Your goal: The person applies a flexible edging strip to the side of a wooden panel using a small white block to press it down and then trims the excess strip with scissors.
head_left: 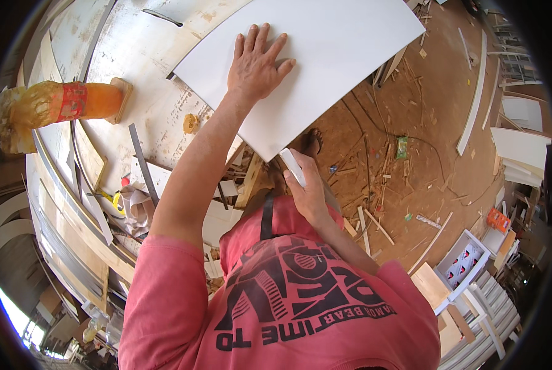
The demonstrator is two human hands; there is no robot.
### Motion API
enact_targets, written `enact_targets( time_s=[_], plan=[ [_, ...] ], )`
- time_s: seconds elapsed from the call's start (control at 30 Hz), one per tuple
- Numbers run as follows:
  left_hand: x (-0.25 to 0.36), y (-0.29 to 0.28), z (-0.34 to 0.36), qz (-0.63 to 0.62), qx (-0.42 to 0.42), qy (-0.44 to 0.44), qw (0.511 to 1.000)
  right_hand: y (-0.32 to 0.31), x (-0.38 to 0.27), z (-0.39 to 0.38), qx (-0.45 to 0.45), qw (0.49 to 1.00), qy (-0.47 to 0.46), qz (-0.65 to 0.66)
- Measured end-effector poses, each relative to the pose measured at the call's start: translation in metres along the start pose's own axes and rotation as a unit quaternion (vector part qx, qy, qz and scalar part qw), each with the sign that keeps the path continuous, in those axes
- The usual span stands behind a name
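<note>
One panel (337,68), white, flat, smooth-faced. Position: partly over the bench (143,58), partly out over the floor (445,111), in front of the person. Long axis slanting from the near corner up and away to the right; near corner pointed back at the person, just ahead of the waist. Far edge cut off by the top of the view.

One left hand (254,65), palm down on the panel, fingers spread and pointing away from the person, thumb out to the right.

One bar (293,167), white, short, straight-sided. Position: beside the panel's near corner; whether the two touch, cannot tell. Long axis from upper left to lower right, upper end toward the panel.

One right hand (310,188), closed around the bar, thumb along its near side; other fingers partly hidden.

On the bench, left of the left forearm: one bottle (94,100), orange, red label; one cap (191,123), yellow; one strip (143,163), dark, narrow; one cloth (137,209), pale, crumpled.

On the floor, right: scattered wood scraps; one packet (402,147), green; one drawer (463,265), grey, open-topped.
</note>
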State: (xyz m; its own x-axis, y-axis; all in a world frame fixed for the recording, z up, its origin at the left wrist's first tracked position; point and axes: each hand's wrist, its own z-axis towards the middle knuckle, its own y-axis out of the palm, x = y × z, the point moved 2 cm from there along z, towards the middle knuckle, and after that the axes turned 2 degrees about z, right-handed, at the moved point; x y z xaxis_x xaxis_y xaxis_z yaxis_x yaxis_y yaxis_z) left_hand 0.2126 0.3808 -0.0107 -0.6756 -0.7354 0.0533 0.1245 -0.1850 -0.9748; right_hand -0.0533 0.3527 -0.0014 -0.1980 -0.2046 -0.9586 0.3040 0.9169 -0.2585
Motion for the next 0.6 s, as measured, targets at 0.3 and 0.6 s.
enact_targets(
  time_s=[0.3,0.6],
  plan=[
    [-0.009,-0.013,-0.003,-0.087,-0.005,-0.012,0.996,-0.015,-0.004,0.007,-0.02,0.999,-0.029,0.003],
    [-0.012,-0.082,-0.144,-0.138,-0.157,0.13,0.969,-0.028,-0.002,-0.003,-0.02,0.999,-0.039,-0.016]
  ],
)
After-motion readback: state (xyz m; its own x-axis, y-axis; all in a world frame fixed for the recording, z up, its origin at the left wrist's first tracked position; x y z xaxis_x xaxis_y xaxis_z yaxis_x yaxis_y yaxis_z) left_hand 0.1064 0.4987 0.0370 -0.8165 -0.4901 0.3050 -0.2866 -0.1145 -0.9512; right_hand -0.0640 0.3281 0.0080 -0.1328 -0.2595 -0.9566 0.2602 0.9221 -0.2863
